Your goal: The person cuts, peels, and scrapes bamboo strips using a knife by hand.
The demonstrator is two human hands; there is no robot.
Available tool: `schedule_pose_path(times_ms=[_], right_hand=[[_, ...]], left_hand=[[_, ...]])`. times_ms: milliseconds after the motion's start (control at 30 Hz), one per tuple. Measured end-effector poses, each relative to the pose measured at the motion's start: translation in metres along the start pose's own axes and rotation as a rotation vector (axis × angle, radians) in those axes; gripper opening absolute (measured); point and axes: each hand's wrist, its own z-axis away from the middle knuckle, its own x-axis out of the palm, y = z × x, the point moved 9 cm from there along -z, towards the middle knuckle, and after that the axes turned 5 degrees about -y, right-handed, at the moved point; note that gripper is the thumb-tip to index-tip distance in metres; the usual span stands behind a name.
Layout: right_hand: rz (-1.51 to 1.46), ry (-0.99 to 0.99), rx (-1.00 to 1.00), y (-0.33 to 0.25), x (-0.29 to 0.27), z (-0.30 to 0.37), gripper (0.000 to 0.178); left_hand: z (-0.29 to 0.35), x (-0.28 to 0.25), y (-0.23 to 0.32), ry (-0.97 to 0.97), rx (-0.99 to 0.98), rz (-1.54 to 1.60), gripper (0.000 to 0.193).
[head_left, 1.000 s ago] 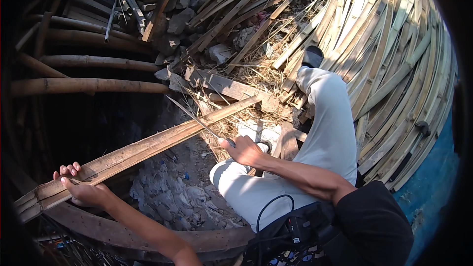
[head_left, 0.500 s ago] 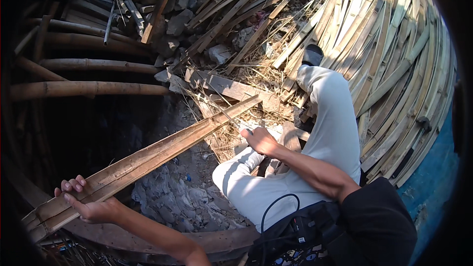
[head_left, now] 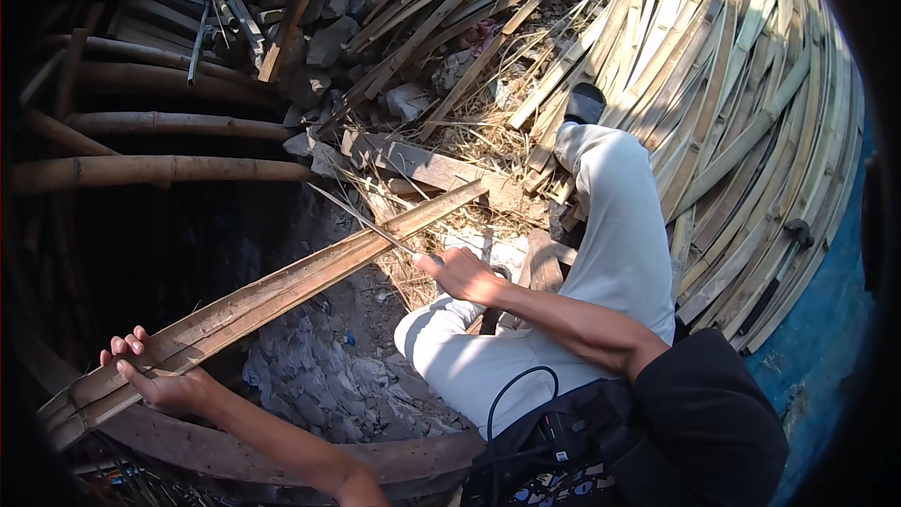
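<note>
A long split bamboo piece, its hollow inner side up, runs from the lower left toward the middle. My left hand is closed around its near end, thumb on one side and fingers over the far edge. The far end rests by a wooden board on the straw-strewn ground. My right hand is closed around the handle of a long, thin-bladed knife. Its blade lies crosswise over the bamboo near the far end, the tip pointing up and left.
Large piles of split bamboo strips spread across the right and the top. Whole bamboo poles lie at the left above a dark hollow. Broken stones sit behind, and a blue sheet covers the right edge. My bent legs flank the work.
My right hand has moved left with the knife, and more of the blade now reaches past the bamboo. My left hand keeps its hold. The whole view has shifted slightly.
</note>
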Motion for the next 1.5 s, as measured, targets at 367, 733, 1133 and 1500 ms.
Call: schedule_pose_path(times_ms=[367, 733, 1133, 1500], right_hand=[[0.031, -0.061, 0.202, 0.037, -0.015, 0.007, 0.076], [0.028, -0.135, -0.071, -0.058, 0.005, 0.037, 0.078], [0.374, 0.010, -0.208, 0.001, 0.004, -0.018, 0.051], [0.214, 0.035, 0.291, 0.143, -0.061, -0.113, 0.071]], left_hand=[[0.007, 0.023, 0.022, 0.111, 0.062, -0.057, 0.018], [0.010, 0.008, 0.019, 0.134, 0.044, -0.121, 0.020], [0.006, -0.018, -0.001, 0.059, 0.005, -0.061, 0.017], [0.013, -0.036, -0.001, 0.270, 0.020, -0.212, 0.018]])
